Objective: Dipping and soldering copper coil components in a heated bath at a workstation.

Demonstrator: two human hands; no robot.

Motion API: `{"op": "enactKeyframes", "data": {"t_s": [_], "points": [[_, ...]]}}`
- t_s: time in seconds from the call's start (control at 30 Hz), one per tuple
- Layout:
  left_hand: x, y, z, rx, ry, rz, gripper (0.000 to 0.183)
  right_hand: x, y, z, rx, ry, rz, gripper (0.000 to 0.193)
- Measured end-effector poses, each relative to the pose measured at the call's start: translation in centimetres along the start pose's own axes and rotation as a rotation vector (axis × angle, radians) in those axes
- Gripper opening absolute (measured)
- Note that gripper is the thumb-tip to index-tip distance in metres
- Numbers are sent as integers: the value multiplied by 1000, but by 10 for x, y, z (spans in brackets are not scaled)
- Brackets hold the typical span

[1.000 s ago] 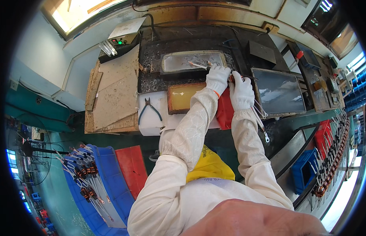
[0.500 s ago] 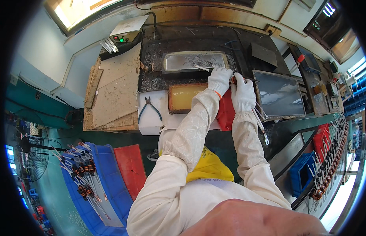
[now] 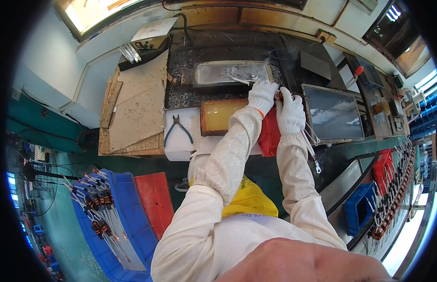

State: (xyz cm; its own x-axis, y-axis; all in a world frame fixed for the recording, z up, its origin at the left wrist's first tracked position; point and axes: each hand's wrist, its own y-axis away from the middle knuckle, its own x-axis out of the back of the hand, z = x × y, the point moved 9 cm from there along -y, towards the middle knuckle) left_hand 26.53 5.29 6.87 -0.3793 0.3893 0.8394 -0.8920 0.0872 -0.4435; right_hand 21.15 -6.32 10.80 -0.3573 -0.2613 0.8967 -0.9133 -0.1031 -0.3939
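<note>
Both hands wear white gloves and are close together at the right end of a rectangular pot of molten, silvery metal (image 3: 213, 74). My left hand (image 3: 261, 94) is closed around a white-sleeved wire lead (image 3: 239, 81), whose far end reaches over the metal surface. My right hand (image 3: 291, 113) grips a small copper-wound coil (image 3: 278, 95), mostly hidden by the fingers. Several leads with ring lugs (image 3: 317, 166) hang below that hand. Thin smoke (image 3: 282, 58) drifts above the pot's right end.
An amber block in a frame (image 3: 218, 117) and pliers (image 3: 177, 130) lie before the pot. A red bin (image 3: 269, 136) is under my forearms. A grey-surfaced tray (image 3: 335, 113) stands right. A blue crate (image 3: 139, 207) holds several coils at lower left; more coils (image 3: 392, 202) line the right.
Smoke now shows more plainly above the pot's right end. The green light on the control box no longer glows. Both hands have stayed almost still.
</note>
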Motion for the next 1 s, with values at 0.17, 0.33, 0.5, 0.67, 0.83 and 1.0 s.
{"op": "enactKeyframes", "data": {"t_s": [0.17,0.33,0.5,0.67,0.83,1.0], "points": [[1,0,0,-8,11,19,17,0,0,0,-1,11,2,43],[1,1,0,-16,24,44,17,-1,-1,1,-10,5,-9,43],[0,0,-1,-14,33,23,17,-1,0,1,-9,8,-1,43],[0,0,0,-11,3,30,18,-1,0,1,-4,18,3,43],[1,1,0,-11,-2,43,19,-1,0,1,-7,10,-3,43],[0,1,-1,23,5,-4,19,-1,0,1,-12,18,-4,43]]}}
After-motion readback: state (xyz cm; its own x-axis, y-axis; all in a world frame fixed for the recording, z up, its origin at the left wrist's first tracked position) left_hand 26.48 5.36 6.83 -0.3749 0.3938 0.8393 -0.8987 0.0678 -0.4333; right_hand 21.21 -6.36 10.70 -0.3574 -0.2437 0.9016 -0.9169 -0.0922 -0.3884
